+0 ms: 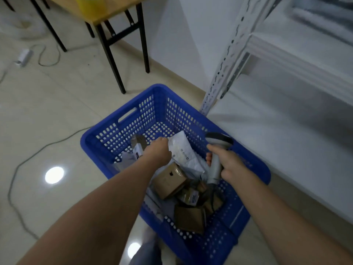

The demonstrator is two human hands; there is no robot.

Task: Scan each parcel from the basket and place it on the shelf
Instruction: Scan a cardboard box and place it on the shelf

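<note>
A person is leaning over a blue basket [85,142] sitting on a tiled floor just beside a white metal shelf [286,54], the left hand [159,150] reaching inside and gripping the near edge of a white parcel [183,152]. The right hand [231,165] is clasping the handle of a scanner [214,169], holding it over the basket's right side with its dark head pointing away. The parcel is lying tilted inside the basket, resting on brown boxes [170,180] piled toward the near end, while a table [107,18] is standing beyond.
</note>
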